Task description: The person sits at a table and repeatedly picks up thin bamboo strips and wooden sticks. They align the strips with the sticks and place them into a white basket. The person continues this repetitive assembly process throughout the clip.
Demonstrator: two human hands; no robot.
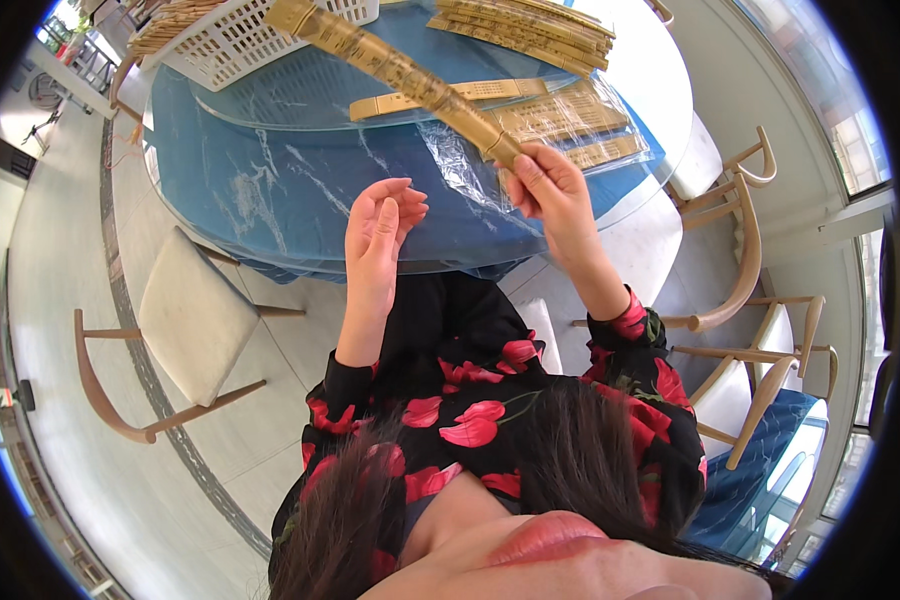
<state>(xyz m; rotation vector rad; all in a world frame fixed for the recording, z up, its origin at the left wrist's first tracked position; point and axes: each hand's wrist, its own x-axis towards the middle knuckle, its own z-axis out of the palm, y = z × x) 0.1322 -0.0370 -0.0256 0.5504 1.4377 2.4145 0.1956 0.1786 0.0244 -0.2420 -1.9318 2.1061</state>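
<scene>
My right hand (552,190) is closed on the lower end of a long, narrow gold strip with dark print (400,75), like a flat paper sleeve. The strip slants up and to the left over the table, its far end in front of the basket. My left hand (378,235) is raised near the table's front edge, fingers apart and slightly curled, with nothing in it. Beyond the hands, a flat gold band (410,101) lies on the table. A clear plastic bag (460,165) holding more printed gold pieces lies beside my right hand.
A round table with a blue cover (300,185) stands before me. At its far side are a white plastic basket (232,55) of thin brown sticks and a stack of gold strips (530,30). A cushioned chair (192,315) stands at left; wooden chairs (745,260) are at right.
</scene>
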